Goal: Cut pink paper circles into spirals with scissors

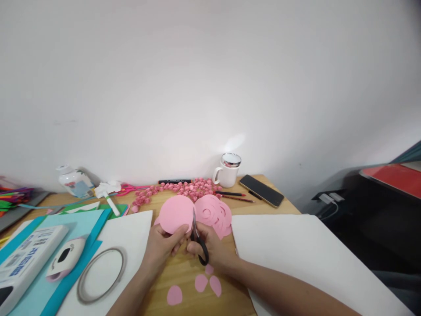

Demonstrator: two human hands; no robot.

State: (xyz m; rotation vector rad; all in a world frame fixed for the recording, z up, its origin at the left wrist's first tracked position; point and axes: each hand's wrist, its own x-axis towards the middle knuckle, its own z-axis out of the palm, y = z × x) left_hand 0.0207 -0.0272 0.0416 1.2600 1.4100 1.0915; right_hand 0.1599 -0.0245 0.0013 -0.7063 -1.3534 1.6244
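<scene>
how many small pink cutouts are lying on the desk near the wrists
3. One petal-shaped cutout lies below the left hand; two more lie side by side below the right hand. Others may be hidden under the hands.

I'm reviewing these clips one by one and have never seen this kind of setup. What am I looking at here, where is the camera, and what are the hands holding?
There is no machine here: a person works with two bare hands, and the single picture comes from a camera worn on their head, looking forward and down.

The left hand holds a pink paper circle. The right hand holds black-handled scissors, whose blades are at the circle's edge.

On the wooden desk lie small pink petal cut-outs near the wrists, a stack of pink paper pieces behind the hands, and a pile of small pink paper rolls. Farther back are a white mug and a phone. White sheets lie at both sides, and a tape roll on the left one.
</scene>
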